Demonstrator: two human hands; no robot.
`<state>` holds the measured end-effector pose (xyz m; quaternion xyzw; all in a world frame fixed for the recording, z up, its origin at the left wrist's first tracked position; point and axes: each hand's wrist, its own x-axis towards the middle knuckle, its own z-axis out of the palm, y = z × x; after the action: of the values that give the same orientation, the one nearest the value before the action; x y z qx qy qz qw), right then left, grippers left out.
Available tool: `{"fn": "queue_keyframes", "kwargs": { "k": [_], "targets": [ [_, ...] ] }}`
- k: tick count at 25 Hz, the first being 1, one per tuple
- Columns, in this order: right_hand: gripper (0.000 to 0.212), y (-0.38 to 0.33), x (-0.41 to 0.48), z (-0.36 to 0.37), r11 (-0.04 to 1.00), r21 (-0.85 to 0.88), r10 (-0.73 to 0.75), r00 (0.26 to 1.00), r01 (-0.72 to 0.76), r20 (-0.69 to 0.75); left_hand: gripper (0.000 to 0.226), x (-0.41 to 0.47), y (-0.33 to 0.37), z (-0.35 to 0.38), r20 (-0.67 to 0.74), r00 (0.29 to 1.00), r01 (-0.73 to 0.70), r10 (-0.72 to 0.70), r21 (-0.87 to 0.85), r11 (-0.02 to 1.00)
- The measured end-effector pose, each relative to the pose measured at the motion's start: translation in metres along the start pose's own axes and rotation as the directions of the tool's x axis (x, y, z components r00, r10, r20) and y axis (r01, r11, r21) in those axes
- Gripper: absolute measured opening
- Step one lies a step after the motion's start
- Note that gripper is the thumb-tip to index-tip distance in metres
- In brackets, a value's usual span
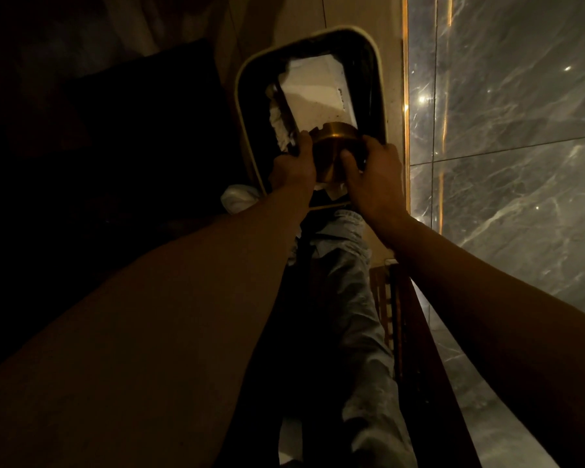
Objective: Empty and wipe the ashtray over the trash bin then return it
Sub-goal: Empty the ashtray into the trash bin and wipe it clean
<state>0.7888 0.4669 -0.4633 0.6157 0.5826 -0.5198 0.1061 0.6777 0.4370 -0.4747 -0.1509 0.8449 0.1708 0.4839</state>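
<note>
A round brass-coloured ashtray [331, 145] is held tipped on its side over the open trash bin [244, 106], its notched rim facing away from me. My left hand [293, 165] grips its left side and my right hand [374, 173] grips its right side, thumb on the base. A bit of white tissue [331, 189] shows under the ashtray between my hands. The bin has a cream rim and dark walls, with a white box [318, 92] and crumpled paper inside.
A glossy grey marble wall [520, 130] with a lit gold strip runs along the right. A dark piece of furniture [132, 130] fills the left. My jeans-clad leg [348, 282] and a wooden frame [406, 315] lie below the hands. A white wad [238, 197] sits beside the bin.
</note>
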Motion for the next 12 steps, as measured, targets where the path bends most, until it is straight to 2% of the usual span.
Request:
{"fn": "queue_keyframes", "kwargs": {
  "k": [2, 5, 7, 10, 12],
  "targets": [
    [0.045, 0.001, -0.002, -0.001, 0.999, -0.015, -0.039, 0.999, 0.039, -0.014, 0.058, 0.001, 0.000, -0.003, -0.006, 1.000, -0.030, 0.030, 0.000, 1.000],
    [0.045, -0.001, -0.005, -0.002, 0.994, -0.016, -0.109, 0.993, 0.109, -0.050, 0.036, -0.008, -0.009, -0.010, -0.018, 0.977, -0.211, 0.211, 0.016, 0.977],
    [0.042, -0.006, -0.005, -0.004, 0.992, -0.029, -0.121, 0.992, 0.120, -0.045, 0.039, -0.017, -0.020, -0.016, -0.016, 0.948, -0.316, 0.317, 0.036, 0.948],
    [0.038, -0.013, -0.005, -0.008, 0.994, 0.009, -0.106, 0.992, 0.107, -0.065, 0.059, -0.022, -0.030, -0.020, -0.026, 0.917, -0.397, 0.399, 0.069, 0.915],
    [0.035, -0.014, -0.002, -0.012, 0.994, 0.058, -0.090, 0.992, 0.095, -0.088, 0.054, -0.029, -0.031, -0.022, 0.007, 0.885, -0.462, 0.466, 0.146, 0.875]
  ]
}}
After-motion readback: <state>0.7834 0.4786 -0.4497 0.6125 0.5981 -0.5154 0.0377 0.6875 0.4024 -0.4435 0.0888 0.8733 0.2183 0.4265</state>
